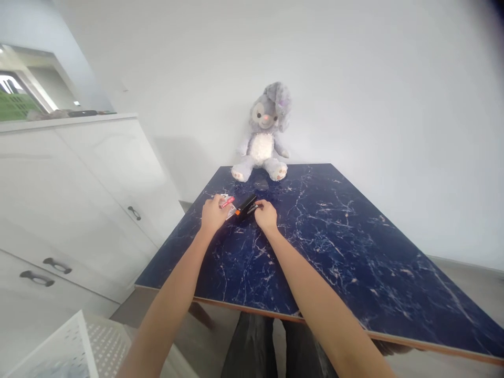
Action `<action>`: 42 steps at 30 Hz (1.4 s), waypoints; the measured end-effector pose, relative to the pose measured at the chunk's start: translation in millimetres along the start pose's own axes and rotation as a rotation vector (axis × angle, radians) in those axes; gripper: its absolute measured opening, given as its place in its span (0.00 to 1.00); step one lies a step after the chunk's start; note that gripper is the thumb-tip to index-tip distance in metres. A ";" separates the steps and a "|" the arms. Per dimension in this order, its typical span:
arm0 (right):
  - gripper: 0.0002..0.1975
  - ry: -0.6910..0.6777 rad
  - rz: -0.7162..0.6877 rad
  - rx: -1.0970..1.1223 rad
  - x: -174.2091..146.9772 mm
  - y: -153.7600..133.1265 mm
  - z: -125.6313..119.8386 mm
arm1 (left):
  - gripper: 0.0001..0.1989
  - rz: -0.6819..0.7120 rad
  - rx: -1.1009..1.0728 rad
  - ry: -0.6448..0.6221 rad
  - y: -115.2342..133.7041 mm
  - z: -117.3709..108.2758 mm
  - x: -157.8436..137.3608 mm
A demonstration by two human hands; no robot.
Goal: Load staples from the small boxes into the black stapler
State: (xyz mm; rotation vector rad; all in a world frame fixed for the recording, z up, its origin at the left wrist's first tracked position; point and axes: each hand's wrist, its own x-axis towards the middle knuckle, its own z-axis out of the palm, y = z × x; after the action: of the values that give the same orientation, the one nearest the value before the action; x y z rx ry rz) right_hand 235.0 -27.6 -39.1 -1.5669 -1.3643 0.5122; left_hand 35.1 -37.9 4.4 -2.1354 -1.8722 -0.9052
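My left hand (212, 214) is closed, with a small red stick-shaped thing (227, 202) with pale marks at its fingertips. A white printed card or paper (231, 211) lies under and beside that stick. Between my hands is a black oblong case-like object (247, 202) with an orange piece (237, 212) at its near left end. My right hand (266, 215) is closed in a pinch at the right side of the black object, on a thin dark piece (257, 206) with pale marks. Whether that piece is part of the black object I cannot tell.
A grey plush toy (262, 142) sits at the back of the blue marbled table (338, 252), against the wall. White cabinets (86, 184) with dark handles stand at the left. A white perforated basket (84, 341) is at the lower left, below the table edge.
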 end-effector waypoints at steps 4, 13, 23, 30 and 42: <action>0.16 -0.011 -0.013 -0.018 -0.2 -0.3 0.1 | 0.14 -0.100 0.020 -0.044 -8.7 2.5 2.0; 0.17 0.013 -0.001 0.089 0.6 4.3 3.6 | 0.17 -0.170 0.050 -0.152 -22.0 15.1 5.1; 0.16 -0.016 -0.037 0.030 0.2 1.3 4.0 | 0.23 -0.209 0.096 -0.227 -31.0 16.9 8.7; 0.17 -0.010 -0.032 0.038 -0.6 0.4 3.6 | 0.19 -0.208 0.013 0.011 -19.9 11.6 4.4; 0.20 0.138 0.064 0.296 -0.9 2.0 -2.1 | 0.12 0.281 -0.195 -0.025 34.6 11.6 -10.0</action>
State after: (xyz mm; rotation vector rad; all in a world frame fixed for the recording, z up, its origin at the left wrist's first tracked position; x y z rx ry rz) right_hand 237.4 -29.1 -40.1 -1.3793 -1.0833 0.6042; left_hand 71.3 -47.6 -1.1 -2.4530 -1.4931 -1.0358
